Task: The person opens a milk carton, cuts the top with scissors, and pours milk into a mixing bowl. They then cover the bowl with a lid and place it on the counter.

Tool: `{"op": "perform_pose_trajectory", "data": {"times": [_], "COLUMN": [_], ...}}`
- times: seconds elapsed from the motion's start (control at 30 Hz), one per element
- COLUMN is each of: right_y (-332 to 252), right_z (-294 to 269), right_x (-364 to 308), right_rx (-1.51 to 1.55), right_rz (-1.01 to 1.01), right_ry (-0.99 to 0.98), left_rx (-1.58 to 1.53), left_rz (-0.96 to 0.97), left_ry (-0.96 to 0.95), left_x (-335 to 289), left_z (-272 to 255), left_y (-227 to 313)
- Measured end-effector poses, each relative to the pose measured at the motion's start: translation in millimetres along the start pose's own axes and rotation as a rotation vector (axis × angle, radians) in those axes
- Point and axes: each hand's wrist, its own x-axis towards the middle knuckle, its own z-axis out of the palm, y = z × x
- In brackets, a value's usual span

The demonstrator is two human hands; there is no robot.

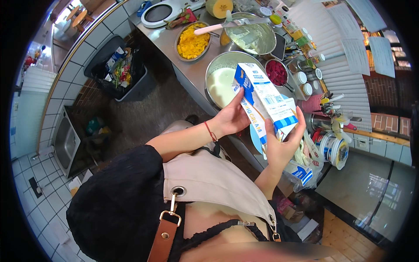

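A white and blue cream carton [262,98] is tilted, its far end over the rim of a steel bowl [211,70]. My left hand [233,117] grips the carton's left side. My right hand [286,142] is closed round its near end, thumb on one face and fingers on the other. Pale creamy liquid [221,87] lies in the bowl. I cannot make out any stream from the carton.
Behind stand a bowl of yellow fruit pieces [192,41], a larger bowl with cream remains [257,37] and a spatula [209,29] across it. Dark red fruit [276,72] fills another bowl. Jars [301,77] line the right. A bin [139,83] stands on the left.
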Motion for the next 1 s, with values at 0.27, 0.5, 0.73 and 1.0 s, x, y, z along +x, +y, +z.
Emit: {"op": "perform_pose_trajectory", "data": {"times": [0.27,0.5,0.73,1.0], "right_y": [6,-13,-5,-12], "right_z": [4,12,11,13], "right_x": [21,37,35,40], "right_rx": [-0.218,-0.12,-0.161,-0.183], "right_rz": [0.033,0.072,0.089,0.062], "right_ry": [-0.103,-0.112,-0.128,-0.135], "left_rx": [-0.166,-0.296,-0.185,-0.315], "left_rz": [0.065,0.01,0.023,-0.058], "left_ry": [0.133,-0.048,0.067,-0.042], "left_x": [22,25,34,36], "left_z": [-12,-16,-26,-20], "left_y": [3,8,9,11]}}
